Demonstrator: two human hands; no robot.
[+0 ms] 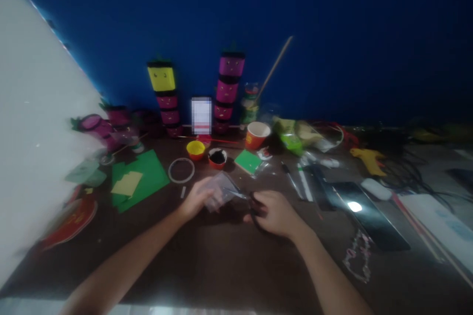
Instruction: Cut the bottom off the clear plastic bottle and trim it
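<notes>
In the middle of the view, my left hand [201, 198] is closed on a thin, see-through pale sheet [221, 188], holding it by its left side. My right hand [273, 212] is wrapped round the dark handles of a pair of scissors [236, 193]. The scissor blades point left and lie at the right part of the sheet; blur hides whether they are cutting it. Just beyond the sheet stand a small cup with dark contents [217, 158] and a yellow cup [195, 149].
Green paper [151, 172] with yellow pieces lies left, near a white ring [181, 171]. An orange paper cup [256, 135] and two decorated stacks [227, 91] stand at the back. On the right are a black phone [373, 216], pens and a yellow glue gun [369, 161].
</notes>
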